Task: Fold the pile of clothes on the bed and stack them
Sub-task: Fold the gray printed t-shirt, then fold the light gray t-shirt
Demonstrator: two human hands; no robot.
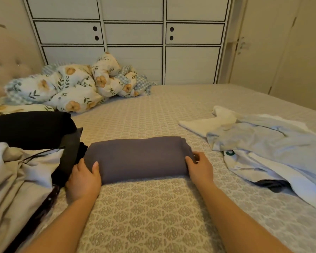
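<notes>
A folded purple-grey garment [140, 157] lies across the middle of the patterned bed [153, 216]. My left hand [83, 178] grips its left end, thumb on top and fingers tucked under the edge. My right hand [199, 168] holds its right end, fingers curled round the fold. To the left sits a stack of dark folded clothes [31, 128]. On the right lies a loose pile of pale blue and white clothes [263, 143], unfolded.
Beige trousers with a dark belt [16, 179] lie at the near left. A crumpled floral duvet [71, 86] sits at the head of the bed. A white wardrobe [131, 33] stands behind, a door [263, 42] to the right.
</notes>
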